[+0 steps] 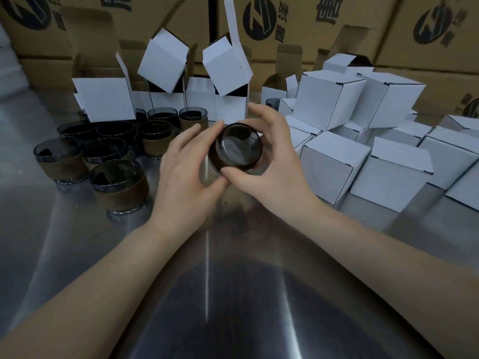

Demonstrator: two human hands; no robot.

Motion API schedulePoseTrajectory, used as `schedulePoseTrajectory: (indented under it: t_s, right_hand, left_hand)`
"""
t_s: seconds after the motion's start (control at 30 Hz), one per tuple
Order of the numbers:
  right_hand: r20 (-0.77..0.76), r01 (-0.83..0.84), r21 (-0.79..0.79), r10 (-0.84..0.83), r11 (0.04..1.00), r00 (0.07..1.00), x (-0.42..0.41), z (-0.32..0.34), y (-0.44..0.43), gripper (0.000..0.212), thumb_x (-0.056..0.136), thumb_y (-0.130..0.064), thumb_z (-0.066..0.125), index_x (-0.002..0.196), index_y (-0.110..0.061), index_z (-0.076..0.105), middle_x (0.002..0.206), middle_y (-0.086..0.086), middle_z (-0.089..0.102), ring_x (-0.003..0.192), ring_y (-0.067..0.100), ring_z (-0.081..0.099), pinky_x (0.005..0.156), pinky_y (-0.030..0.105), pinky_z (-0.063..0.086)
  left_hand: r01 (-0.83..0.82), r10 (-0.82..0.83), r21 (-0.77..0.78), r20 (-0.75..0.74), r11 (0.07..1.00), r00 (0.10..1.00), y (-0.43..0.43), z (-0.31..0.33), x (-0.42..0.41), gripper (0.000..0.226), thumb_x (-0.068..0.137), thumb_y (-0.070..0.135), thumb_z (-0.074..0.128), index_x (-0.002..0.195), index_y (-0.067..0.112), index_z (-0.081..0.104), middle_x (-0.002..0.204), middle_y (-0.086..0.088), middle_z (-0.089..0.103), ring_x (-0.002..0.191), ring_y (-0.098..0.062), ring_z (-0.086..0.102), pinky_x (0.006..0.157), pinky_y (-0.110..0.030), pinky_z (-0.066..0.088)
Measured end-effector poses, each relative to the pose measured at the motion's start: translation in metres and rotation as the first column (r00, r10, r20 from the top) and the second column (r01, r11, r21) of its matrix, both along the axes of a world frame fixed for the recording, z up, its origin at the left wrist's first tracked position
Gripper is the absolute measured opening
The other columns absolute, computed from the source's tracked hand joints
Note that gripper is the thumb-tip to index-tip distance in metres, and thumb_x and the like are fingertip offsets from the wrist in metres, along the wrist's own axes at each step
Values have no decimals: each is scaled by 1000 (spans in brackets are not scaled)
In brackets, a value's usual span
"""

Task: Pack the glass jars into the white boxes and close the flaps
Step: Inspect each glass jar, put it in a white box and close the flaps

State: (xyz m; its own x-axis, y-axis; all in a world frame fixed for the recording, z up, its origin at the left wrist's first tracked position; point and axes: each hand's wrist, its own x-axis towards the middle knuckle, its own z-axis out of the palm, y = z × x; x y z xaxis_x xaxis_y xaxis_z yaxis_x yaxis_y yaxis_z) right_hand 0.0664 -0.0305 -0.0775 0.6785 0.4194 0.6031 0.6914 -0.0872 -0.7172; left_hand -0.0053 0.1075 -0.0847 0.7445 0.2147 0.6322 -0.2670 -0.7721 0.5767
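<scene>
One dark smoked-glass jar is held tilted above the steel bench, gripped by the fingers of left hand and right hand. Roughly ten brown-sleeved jars stand left; closed white cardboard boxes are piled right.

Both hands, left and right, gripping tilted glass jar, above steel table

Steel table: jars left, white boxes right.

Two hands, one held jar, roughly eleven jars standing, many white boxes.
</scene>
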Motion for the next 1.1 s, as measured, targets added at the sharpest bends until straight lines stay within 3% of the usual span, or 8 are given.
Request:
schedulePoseTrajectory:
  t_s: [0.2, 0.3, 0.5, 0.6, 0.7, 0.9, 0.97, 1.1]
  right_hand:
    - [202, 76, -54, -64, 996, 977, -3, 1, -2, 80, 72, -19, 83, 139, -23, 38, 121, -24, 45, 121, 18, 46, 98, 35, 45]
    - [227, 83, -72, -65, 994, 972, -2, 1, -3, 80, 73, -21, 83, 140, -21, 39, 124, -21, 45, 121, 17, 44, 99, 28, 42]
    - [174, 52, -51, -43, 997, 984, -2, 3, -1, 78, 74, -16, 81, 139, -18, 38, 128, -10, 51, 125, 19, 48, 100, 44, 46]
    - [138, 62, -30, -58, 998, 989, -3, 4, 0, 80, 74, -12, 79, 142, -13, 38, 132, 1, 50, 127, 8, 45, 106, 33, 43]
    - [165, 112, -13, -109, 994, 980, -3, 5, 1, 76, 74, -10, 78, 141, -9, 42, 130, 8, 45, 122, 4, 41, 106, 25, 40]
    - [236, 174, -7, -167, 985, 957, -1, 4, 1, 66, 73, -8, 80, 132, -10, 50, 128, 14, 48, 118, 8, 40, 101, 19, 41]
    - [278, 185, -24, -171, 982, 945, 0, 4, 0, 64, 74, -7, 78, 132, -9, 51, 129, 14, 50, 120, 10, 42, 102, 16, 37]
    - [403, 230, -75, -181, 970, 897, 1, 4, -2, 58, 77, -2, 74, 132, -6, 53, 133, 18, 49, 125, 22, 44, 108, 19, 32]
  left_hand:
    - [-4, 3, -82, -16, 997, 1000, 0, 1, -1, 65, 80, 19, 71, 140, 24, 47, 141, 3, 50, 138, -15, 38, 112, -49, 33]
    - [5, -5, -90, 1, 996, 1000, 1, 0, -1, 66, 78, 11, 75, 138, 20, 49, 137, 6, 53, 133, -15, 43, 109, -47, 37]
    - [-4, 6, -97, 21, 995, 1000, 0, -2, 1, 68, 78, 14, 75, 139, 20, 45, 136, 8, 51, 131, -13, 43, 110, -42, 38]
    - [-9, 12, -169, 14, 986, 1000, 1, -4, 5, 77, 77, 15, 76, 143, 17, 37, 140, 0, 46, 131, -12, 43, 111, -32, 37]
    - [-41, 47, -306, 14, 951, 999, 3, -4, 6, 65, 76, 19, 80, 128, 20, 40, 121, -1, 53, 105, -10, 57, 88, -22, 48]
    - [145, -117, -622, 87, 769, 989, 1, -2, 6, 14, 90, 1, 64, 88, 13, 57, 74, 1, 69, 68, -9, 68, 66, -21, 53]
    - [207, -209, -730, 89, 652, 974, -4, 0, 5, 11, 90, 1, 62, 91, 11, 60, 75, 1, 74, 70, -10, 72, 65, -21, 55]
    - [226, -345, -847, 54, 481, 937, -5, -1, 4, 18, 88, 15, 63, 105, 12, 67, 94, -3, 76, 90, -18, 73, 88, -38, 53]
